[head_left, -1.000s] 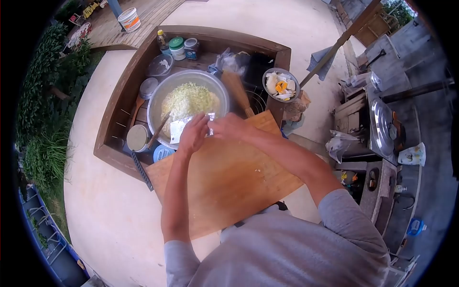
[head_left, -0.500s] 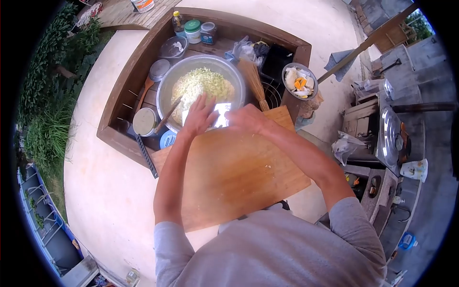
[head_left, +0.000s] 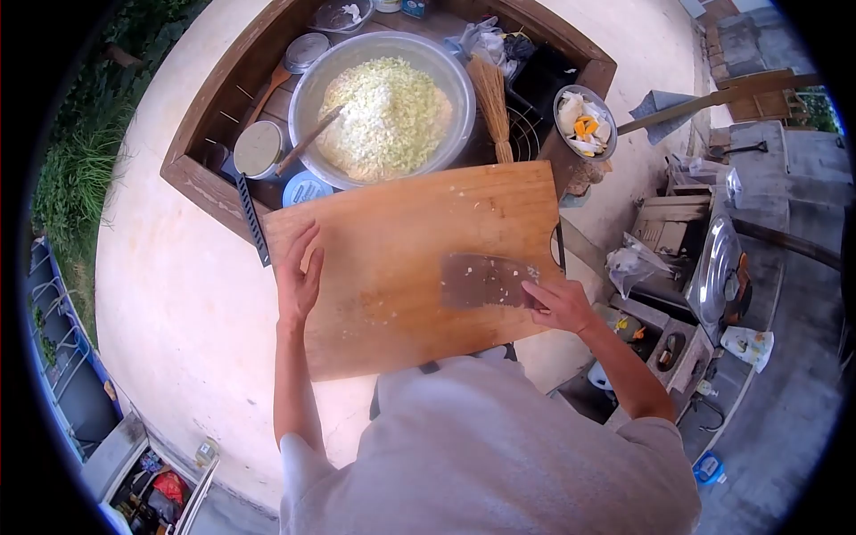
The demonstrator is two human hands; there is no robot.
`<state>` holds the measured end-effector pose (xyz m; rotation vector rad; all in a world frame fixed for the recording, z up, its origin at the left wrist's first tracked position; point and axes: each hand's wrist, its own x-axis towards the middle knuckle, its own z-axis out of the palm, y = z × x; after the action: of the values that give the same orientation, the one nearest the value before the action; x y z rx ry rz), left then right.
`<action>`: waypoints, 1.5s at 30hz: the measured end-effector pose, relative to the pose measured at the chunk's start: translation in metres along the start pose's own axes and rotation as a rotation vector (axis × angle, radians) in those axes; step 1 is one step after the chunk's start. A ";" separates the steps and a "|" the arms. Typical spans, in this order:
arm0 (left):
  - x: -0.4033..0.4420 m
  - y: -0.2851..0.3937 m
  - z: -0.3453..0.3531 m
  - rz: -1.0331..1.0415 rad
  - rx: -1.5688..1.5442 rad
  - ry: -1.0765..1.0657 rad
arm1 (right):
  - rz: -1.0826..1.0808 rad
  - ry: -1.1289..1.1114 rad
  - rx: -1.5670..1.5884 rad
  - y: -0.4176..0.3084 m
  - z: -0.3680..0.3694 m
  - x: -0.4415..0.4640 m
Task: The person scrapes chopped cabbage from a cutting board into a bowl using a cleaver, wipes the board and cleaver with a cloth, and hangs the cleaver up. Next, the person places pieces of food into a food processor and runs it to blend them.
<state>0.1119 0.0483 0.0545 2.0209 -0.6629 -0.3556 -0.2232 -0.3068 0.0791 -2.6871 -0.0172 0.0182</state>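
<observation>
My right hand [head_left: 562, 305] is closed around the handle of a cleaver [head_left: 481, 281], whose broad blade lies low over the right part of a wooden cutting board [head_left: 392, 267]. Small pale bits cling to the blade. At the board's left edge is my left hand [head_left: 299, 272], fingers apart and holding nothing. Beyond the board stands a large metal bowl [head_left: 461, 98] heaped with finely chopped pale green vegetable [head_left: 383, 116]. A wooden stick or handle [head_left: 308, 141] leans into the bowl from its left side.
A straw brush [head_left: 492, 98] lies right of the large bowl, near a small bowl of scraps [head_left: 584, 123]. A lidded jar [head_left: 259, 149], a blue lid [head_left: 306, 188] and a black slotted strip [head_left: 252, 221] sit at the left. A wooden rim [head_left: 201, 134] borders the table.
Both hands have drawn back from the bowl to the board, my left to its left edge, my right to the right with the cleaver. The chopped heap looks higher.
</observation>
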 end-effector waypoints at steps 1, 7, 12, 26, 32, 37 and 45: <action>-0.023 0.001 -0.002 -0.060 -0.012 0.018 | -0.019 -0.014 -0.007 0.006 0.004 -0.004; -0.096 0.013 0.000 -0.170 -0.035 0.160 | -0.155 -0.091 -0.019 0.059 0.018 0.047; -0.111 0.029 0.000 -0.160 -0.021 0.248 | -0.205 -0.063 0.118 0.102 0.019 0.175; -0.156 -0.002 -0.032 -0.230 -0.007 0.497 | -0.360 -0.070 0.216 -0.119 0.069 0.091; -0.129 -0.021 -0.035 -0.196 0.008 0.450 | -0.337 -0.207 0.245 -0.139 0.123 0.039; -0.110 -0.016 -0.036 -0.158 0.029 0.397 | -0.150 -0.127 0.214 -0.151 0.128 0.044; -0.100 -0.024 -0.042 -0.127 -0.025 0.417 | 0.199 0.287 0.264 -0.072 0.109 0.171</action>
<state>0.0590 0.1464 0.0537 2.0326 -0.2698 -0.0099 -0.0550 -0.1916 0.0108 -2.3937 0.3189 -0.2830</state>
